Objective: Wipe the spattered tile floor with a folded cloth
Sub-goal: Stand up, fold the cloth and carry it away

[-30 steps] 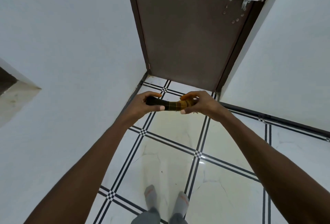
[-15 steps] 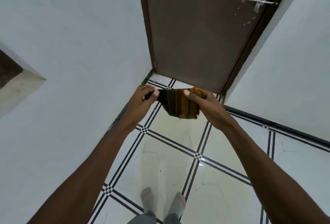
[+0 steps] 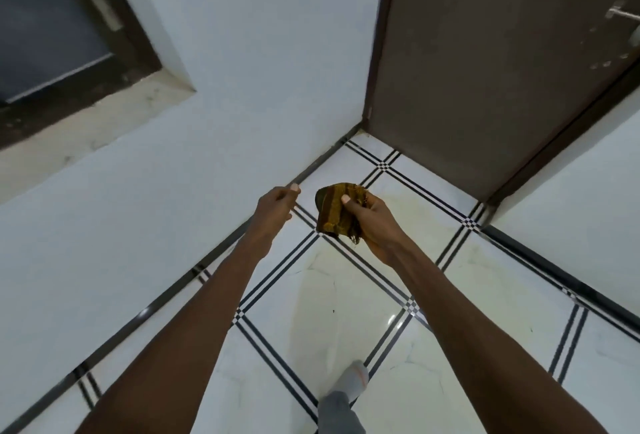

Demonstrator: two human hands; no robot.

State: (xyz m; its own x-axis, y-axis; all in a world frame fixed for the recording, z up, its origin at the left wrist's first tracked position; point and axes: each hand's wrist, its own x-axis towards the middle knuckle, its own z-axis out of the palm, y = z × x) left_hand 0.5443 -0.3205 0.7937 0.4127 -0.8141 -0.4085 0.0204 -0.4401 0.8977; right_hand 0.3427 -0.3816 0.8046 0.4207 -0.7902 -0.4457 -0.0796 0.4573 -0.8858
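Note:
A folded brown-and-yellow striped cloth (image 3: 335,212) is held in my right hand (image 3: 372,222), thumb pressed on its top, well above the floor. My left hand (image 3: 275,206) hovers just to the left of the cloth with fingers curled loosely and nothing in it; a small gap separates it from the cloth. Below both hands lies the white marble tile floor (image 3: 332,295) with black striped borders and a faint yellowish stain near the door.
A brown door (image 3: 485,63) stands closed at the back right. White walls close in on the left and right. A dark window frame (image 3: 62,38) with a stone sill sits at upper left. My socked foot (image 3: 353,378) is at the bottom centre.
My left hand has let go of the cloth, which is now bunched in my right hand alone. The view has swung left, bringing the window into sight.

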